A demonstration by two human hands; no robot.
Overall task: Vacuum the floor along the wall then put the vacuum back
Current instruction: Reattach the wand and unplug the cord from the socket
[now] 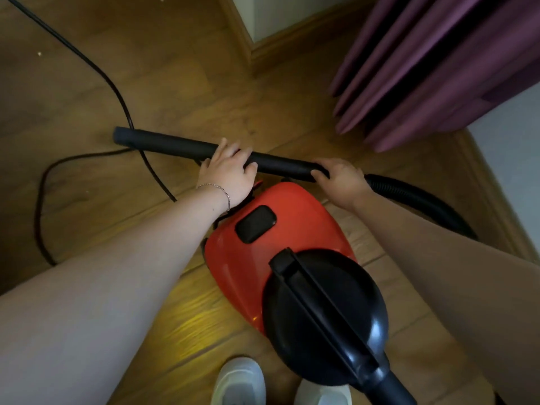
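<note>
Black wand (175,147) lies crosswise just beyond the red vacuum (277,229); left hand (230,173) and right hand (339,179) both curl around it. Risk: the cord (118,93) crossing beneath may snag on lifting.

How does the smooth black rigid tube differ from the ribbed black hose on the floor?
The smooth black rigid tube is straight; the ribbed black hose curves in an arc. The left hand and right hand grip the tube; the hose trails free past them. Both are black.
</note>
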